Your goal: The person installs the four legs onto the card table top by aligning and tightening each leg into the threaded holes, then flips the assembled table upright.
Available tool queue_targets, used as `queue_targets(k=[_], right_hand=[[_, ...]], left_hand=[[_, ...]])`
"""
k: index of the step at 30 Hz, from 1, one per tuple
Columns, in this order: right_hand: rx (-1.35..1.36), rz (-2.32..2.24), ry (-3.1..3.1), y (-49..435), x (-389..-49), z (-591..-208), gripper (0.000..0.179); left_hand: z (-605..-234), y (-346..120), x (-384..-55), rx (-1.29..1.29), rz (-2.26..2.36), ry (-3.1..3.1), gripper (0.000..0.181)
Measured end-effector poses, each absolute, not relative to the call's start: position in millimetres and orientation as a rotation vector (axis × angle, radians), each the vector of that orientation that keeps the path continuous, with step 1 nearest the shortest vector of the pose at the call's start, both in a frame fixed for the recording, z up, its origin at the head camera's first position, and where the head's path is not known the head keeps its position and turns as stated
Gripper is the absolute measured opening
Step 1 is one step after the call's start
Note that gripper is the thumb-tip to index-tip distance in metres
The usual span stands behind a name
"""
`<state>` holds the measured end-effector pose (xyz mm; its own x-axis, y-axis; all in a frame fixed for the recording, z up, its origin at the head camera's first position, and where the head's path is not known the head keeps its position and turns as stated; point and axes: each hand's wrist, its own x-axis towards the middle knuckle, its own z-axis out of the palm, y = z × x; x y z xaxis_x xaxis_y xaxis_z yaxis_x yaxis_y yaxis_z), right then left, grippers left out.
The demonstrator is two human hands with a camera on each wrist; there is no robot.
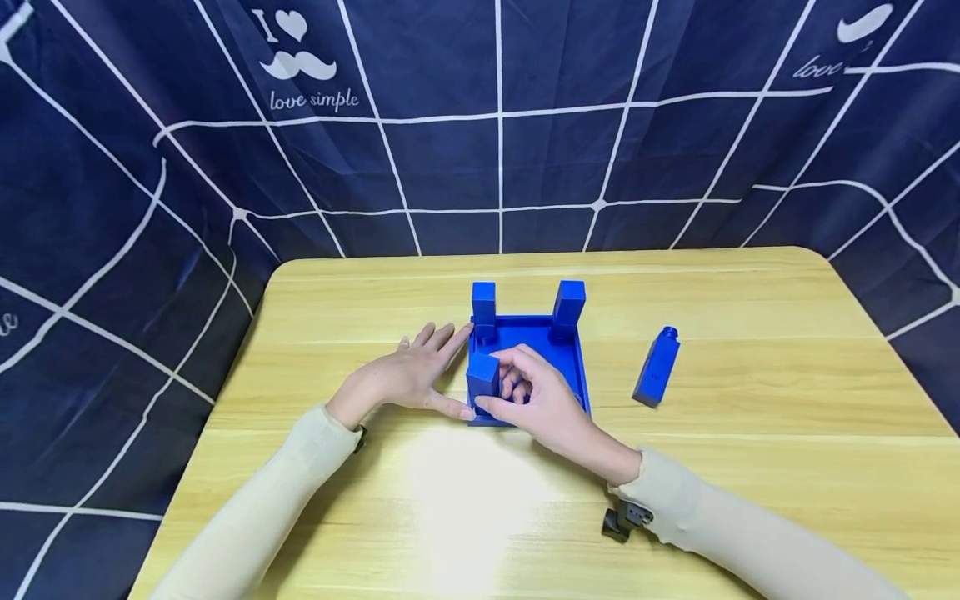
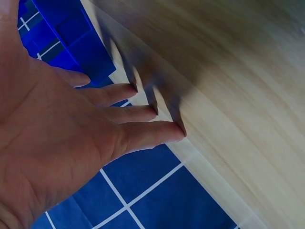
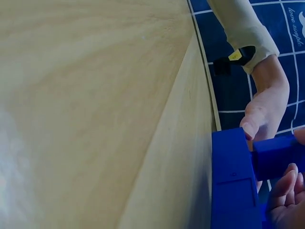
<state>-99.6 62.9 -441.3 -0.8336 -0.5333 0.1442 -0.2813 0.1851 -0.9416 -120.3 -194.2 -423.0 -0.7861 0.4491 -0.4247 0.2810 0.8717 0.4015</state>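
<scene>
A square blue base with a raised rim (image 1: pixel 583 375) lies on the table, with upright blue posts at its two far corners, left (image 1: pixel 483 300) and right (image 1: pixel 568 304). At its near left corner stands another blue post (image 1: pixel 483 373), pinched between the thumb and fingers of my right hand (image 1: pixel 551 404). My left hand (image 1: pixel 408 371) is spread flat along the base's left side, thumb tip near the post's foot and index fingertip by the far left corner. In the right wrist view that post (image 3: pixel 274 155) meets the base's edge (image 3: pixel 233 176).
A loose blue post (image 1: pixel 656 367) with a threaded-looking round end lies to the right of the base on the wooden table (image 1: pixel 750 350). Dark blue cloth (image 1: pixel 442 167) with white lines hangs behind and at the sides.
</scene>
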Motion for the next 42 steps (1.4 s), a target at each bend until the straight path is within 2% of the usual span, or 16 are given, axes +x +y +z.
queue_targets(k=[6,17,29,36,42], right_hand=[[-0.775,-1.667,2.250,62,-100,-440,0.053],[-0.737,-1.666,2.198,62,-100,-443,0.030],[-0.821,-1.699,2.256,63,-100,-449,0.027],[-0.847,-1.688,2.239,64,-100,-450,0.029],[-0.824,-1.644,2.255,64,-101,-448,0.047]], left_hand=[[-425,-195,-120,0.536,0.436,2.531,0.134],[-426,-195,-119,0.535,0.435,2.534,0.134],[-425,-194,-118,0.534,0.416,2.544,0.134],[-427,-194,-118,0.536,0.421,2.542,0.134],[-426,-194,-117,0.539,0.419,2.541,0.134]])
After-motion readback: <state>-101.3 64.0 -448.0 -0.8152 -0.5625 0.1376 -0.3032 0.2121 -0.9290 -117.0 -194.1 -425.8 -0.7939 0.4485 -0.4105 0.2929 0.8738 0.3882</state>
